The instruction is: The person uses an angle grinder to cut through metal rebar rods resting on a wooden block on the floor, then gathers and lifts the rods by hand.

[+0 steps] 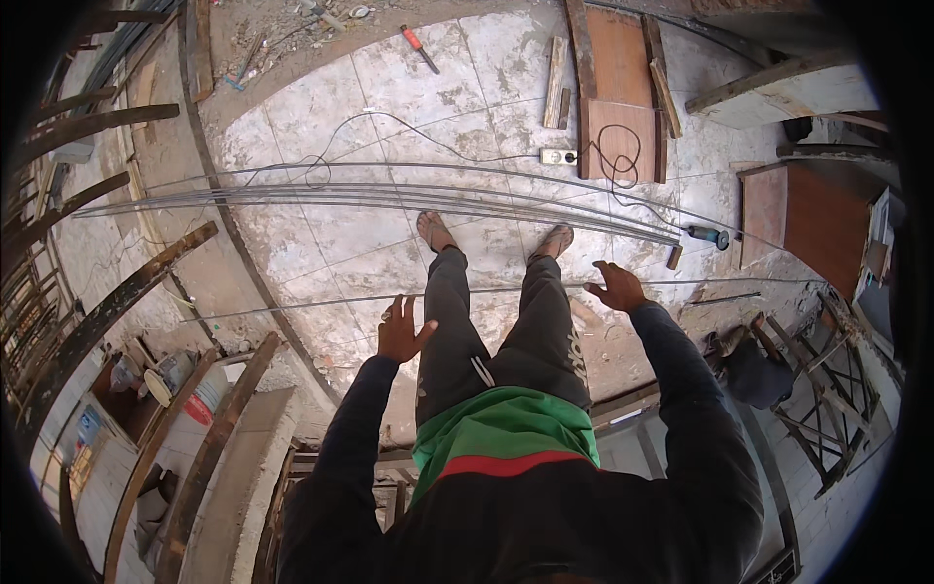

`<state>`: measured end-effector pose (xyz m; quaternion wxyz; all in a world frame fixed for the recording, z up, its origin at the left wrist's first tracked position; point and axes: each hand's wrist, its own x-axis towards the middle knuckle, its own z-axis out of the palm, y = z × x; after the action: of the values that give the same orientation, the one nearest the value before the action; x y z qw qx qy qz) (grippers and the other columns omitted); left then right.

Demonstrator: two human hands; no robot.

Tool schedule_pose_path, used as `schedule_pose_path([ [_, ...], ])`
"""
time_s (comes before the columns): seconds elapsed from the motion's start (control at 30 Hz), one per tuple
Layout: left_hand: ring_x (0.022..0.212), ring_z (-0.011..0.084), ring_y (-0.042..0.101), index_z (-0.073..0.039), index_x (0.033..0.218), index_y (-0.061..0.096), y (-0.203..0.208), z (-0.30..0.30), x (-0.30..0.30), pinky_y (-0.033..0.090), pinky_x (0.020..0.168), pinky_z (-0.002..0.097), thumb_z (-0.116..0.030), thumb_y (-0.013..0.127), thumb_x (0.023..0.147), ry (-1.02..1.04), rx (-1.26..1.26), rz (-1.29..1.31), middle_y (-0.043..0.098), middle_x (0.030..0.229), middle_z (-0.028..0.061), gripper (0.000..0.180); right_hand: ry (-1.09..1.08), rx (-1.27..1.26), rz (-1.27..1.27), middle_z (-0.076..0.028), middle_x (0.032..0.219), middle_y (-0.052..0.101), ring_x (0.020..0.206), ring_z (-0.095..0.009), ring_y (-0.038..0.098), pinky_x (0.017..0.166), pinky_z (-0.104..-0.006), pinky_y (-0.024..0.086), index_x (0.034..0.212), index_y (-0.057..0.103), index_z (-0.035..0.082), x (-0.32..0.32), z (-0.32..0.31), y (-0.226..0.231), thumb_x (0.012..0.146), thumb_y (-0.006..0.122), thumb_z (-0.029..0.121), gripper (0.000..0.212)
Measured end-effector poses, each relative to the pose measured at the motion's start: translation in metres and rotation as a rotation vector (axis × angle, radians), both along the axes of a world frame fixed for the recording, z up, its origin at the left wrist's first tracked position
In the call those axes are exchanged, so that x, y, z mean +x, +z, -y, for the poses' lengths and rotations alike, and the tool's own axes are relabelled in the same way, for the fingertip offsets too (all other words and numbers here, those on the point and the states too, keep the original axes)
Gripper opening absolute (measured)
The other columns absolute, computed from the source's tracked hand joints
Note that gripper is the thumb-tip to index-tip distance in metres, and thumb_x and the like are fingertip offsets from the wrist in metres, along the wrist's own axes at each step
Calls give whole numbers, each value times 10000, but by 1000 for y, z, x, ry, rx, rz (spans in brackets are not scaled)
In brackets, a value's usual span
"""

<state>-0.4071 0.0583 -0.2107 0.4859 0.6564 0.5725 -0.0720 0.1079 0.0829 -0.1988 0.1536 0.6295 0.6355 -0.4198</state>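
Both of my hands hang apart in the air at either side of my legs, and neither holds anything. My left hand (399, 333) has its fingers stretched out and the thumb apart. Likewise open is my right hand (619, 287), fingers spread. Nearest to both is a single thin metal rod (504, 289) that runs across the floor; whether a fingertip touches it I cannot tell. Beyond my feet lies a bundle of several long thin metal rods (350, 198), stretching from left to right. An angle grinder (708, 237) rests by the bundle's right end.
A white socket block (557, 156) with a dark cable lies beyond the bundle. Farther off is a red-handled tool (413, 39). Brown boards (623, 136) lie at the far right. Curved timber beams (117, 302) and a concrete ledge (255, 467) line the left. A wooden frame (827, 404) stands at right.
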Motion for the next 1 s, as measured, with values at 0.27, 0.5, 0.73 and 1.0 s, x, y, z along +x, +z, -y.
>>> schedule_pose_path([
  [0.27,1214,502,519,-75,1328,541,-93,0,48,507,918,569,-427,772,771,181,-127,-335,439,1456,207,698,-167,103,-90,-228,1091,659,1056,-414,626,910,-507,494,1211,604,68,-173,-204,-342,961,576,407,422],
  [0.5,973,428,662,-50,1220,586,-121,-36,45,563,744,530,-347,760,763,219,-150,-422,527,1368,176,572,-79,369,-152,-282,1475,397,1320,-467,436,1016,-541,467,1261,656,144,-310,-275,-536,952,582,470,455],
  [0.73,996,398,658,-53,1234,560,-115,-34,49,550,767,512,-345,735,809,221,-173,-461,515,1374,163,544,-43,257,5,-209,1514,372,1371,-418,391,1074,-533,406,1385,469,-59,-336,-245,-565,947,552,547,752],
  [1.0,1044,377,636,-57,1219,571,-114,-17,67,544,790,495,-377,722,820,109,-178,-500,498,1378,135,534,-132,937,-128,-250,1463,428,1336,-415,440,1099,-470,386,1401,445,-83,-206,-360,-445,981,575,446,687],
])
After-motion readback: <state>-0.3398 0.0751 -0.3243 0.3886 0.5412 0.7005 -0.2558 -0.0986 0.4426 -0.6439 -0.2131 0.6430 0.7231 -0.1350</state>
